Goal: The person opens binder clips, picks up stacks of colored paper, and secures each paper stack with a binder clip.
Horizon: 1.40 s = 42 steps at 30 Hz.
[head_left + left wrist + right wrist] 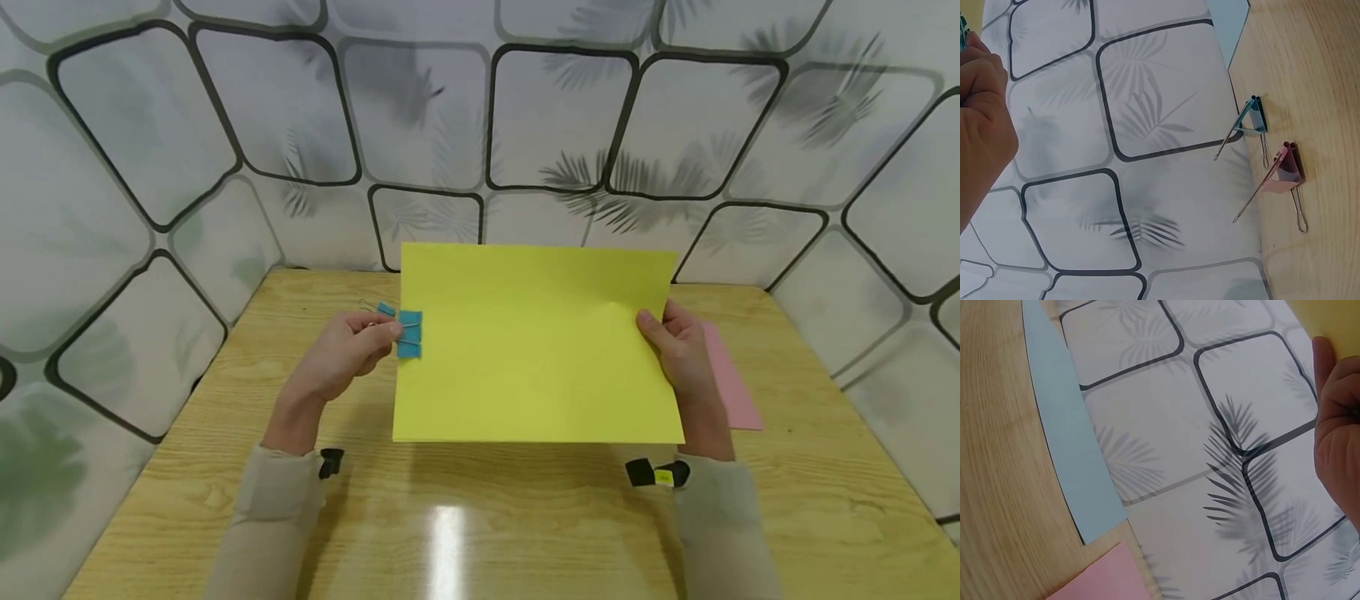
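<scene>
Yellow paper (536,350) is held up above the table between both hands, its broad face towards me. On its left edge sits a blue binder clip (409,335), clamped over the paper. My left hand (345,354) pinches that clip's wire handles between thumb and fingers. The right hand (681,350) grips the paper's right edge, thumb in front and the other fingers behind. In the left wrist view, the left hand (982,106) shows at the left border. In the right wrist view, the right hand (1341,431) is at the right border with a yellow corner above it.
On the wooden table (517,533) stand a second blue binder clip (1259,115) and a pink binder clip (1285,175). Pink paper (731,383) lies right of the yellow paper. Light blue paper (1075,437) lies near the patterned wall covering (1154,431).
</scene>
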Each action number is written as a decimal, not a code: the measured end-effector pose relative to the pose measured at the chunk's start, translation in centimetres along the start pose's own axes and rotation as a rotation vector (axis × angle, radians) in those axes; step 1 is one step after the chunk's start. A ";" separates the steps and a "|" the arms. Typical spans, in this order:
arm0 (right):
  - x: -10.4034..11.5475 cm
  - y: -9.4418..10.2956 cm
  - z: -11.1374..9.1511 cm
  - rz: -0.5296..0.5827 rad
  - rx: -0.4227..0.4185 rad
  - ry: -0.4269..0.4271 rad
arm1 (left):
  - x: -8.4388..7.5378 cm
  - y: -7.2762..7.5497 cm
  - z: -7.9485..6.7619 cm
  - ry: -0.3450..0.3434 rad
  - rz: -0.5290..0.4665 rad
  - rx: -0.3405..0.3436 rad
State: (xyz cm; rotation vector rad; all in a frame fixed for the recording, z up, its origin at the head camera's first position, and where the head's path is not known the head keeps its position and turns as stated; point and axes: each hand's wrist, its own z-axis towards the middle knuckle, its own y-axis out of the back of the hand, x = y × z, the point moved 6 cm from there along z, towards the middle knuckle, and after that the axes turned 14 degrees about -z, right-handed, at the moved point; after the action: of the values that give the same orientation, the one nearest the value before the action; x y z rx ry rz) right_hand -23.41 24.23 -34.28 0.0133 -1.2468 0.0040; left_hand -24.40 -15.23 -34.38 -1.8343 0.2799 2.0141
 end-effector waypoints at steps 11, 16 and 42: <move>-0.2 0.2 0.4 0.022 0.017 -0.056 | 0.2 0.9 -0.1 0.114 0.018 0.006; -0.7 0.9 -0.1 -0.214 0.075 -0.100 | 0.2 1.5 -0.4 0.156 0.181 -0.020; -7.5 1.8 -3.9 -0.678 0.513 -0.360 | 4.9 1.5 -1.9 0.400 0.574 0.280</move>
State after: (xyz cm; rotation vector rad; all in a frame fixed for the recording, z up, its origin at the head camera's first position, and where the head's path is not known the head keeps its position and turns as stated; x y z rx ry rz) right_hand -22.09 26.12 -42.57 0.9128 -1.5177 -0.2761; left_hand -23.59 -16.62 -39.63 -2.1125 1.2592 1.7747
